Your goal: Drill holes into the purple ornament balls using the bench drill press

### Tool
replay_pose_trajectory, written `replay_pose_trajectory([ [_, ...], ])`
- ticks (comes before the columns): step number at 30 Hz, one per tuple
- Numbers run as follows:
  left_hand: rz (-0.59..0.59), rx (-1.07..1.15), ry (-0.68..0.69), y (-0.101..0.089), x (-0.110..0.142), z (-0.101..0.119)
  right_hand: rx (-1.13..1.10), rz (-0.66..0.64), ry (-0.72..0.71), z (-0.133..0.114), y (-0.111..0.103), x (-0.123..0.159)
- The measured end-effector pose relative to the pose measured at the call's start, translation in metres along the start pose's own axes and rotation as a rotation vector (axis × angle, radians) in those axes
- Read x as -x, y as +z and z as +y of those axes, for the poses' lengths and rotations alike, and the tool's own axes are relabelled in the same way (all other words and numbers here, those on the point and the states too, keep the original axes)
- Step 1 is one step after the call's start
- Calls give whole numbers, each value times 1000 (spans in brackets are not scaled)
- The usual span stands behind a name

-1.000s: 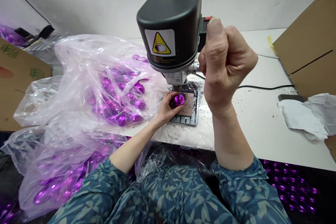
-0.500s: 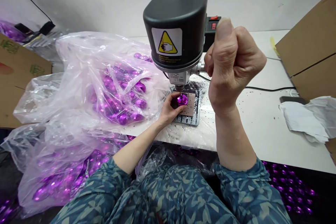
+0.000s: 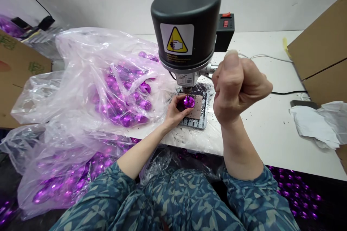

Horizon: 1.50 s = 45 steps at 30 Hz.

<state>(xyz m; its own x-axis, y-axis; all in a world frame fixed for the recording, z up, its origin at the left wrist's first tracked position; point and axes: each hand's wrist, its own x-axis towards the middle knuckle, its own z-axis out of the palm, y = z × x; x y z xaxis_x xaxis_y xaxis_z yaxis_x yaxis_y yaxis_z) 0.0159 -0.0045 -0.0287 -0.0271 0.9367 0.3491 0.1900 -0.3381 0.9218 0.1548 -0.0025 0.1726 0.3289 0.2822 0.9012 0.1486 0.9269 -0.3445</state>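
White tabletop (image 3: pixel 265 133) pushed up to a pale wall, with dark crumbs scattered all over the middle of it. Main thing was a shiny purple faceted ball (image 3: pixel 189 101) sitting over a brown square pad (image 3: pixel 197 112), right by the machine's metal nose (image 3: pixel 187 89); couldn't tell if those two touched. Left hand (image 3: pixel 175 112) had it pinched between thumb and fingers. Under the pad was a slotted metal base (image 3: pixel 191 125). Above all that loomed a black machine (image 3: pixel 187 18) with a yellow hand-warning sticker (image 3: pixel 177 40). Right hand (image 3: pixel 234 88) was balled into a fist around the end of the side lever (image 3: pixel 213 69), its fingers hiding the grip. Left of the machine, a clear plastic bag (image 3: pixel 81 52) covered loads more purple balls (image 3: pixel 126 119). Far right: crumpled white paper (image 3: pixel 311 124) and a cardboard box (image 3: pixel 322 43).
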Motion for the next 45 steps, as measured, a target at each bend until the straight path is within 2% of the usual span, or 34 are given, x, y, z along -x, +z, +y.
replay_pose_trajectory([
  [4,-1,-51,19,-2,0,5,60,-11,-55,2,-3,10],
  [9,-3,-58,40,-3,0,6,29,11,-153,8,-3,14],
  [12,-8,-39,19,-3,0,7,59,9,-160,13,-4,17],
  [16,-14,4,-17,-2,1,8,-72,-2,-256,20,-8,24],
  [20,-16,20,-32,-2,1,4,-139,-43,-361,28,-11,28],
  [28,-15,52,-29,1,1,-2,-108,-129,-457,31,-16,31],
  [31,-17,47,-8,1,1,-1,-104,-63,-369,23,-10,22],
  [32,-14,46,-2,1,0,0,-90,-18,-283,18,-7,15],
  [35,22,7,30,1,1,2,-6,-7,-7,7,6,-11],
  [36,46,-23,51,1,3,4,-35,25,21,4,10,-20],
  [40,104,-198,176,-6,30,20,-76,22,163,1,20,-39],
  [42,40,-239,306,-12,56,31,-80,36,175,1,21,-39],
  [45,-197,-246,588,-21,104,46,-102,65,158,3,22,-37],
])
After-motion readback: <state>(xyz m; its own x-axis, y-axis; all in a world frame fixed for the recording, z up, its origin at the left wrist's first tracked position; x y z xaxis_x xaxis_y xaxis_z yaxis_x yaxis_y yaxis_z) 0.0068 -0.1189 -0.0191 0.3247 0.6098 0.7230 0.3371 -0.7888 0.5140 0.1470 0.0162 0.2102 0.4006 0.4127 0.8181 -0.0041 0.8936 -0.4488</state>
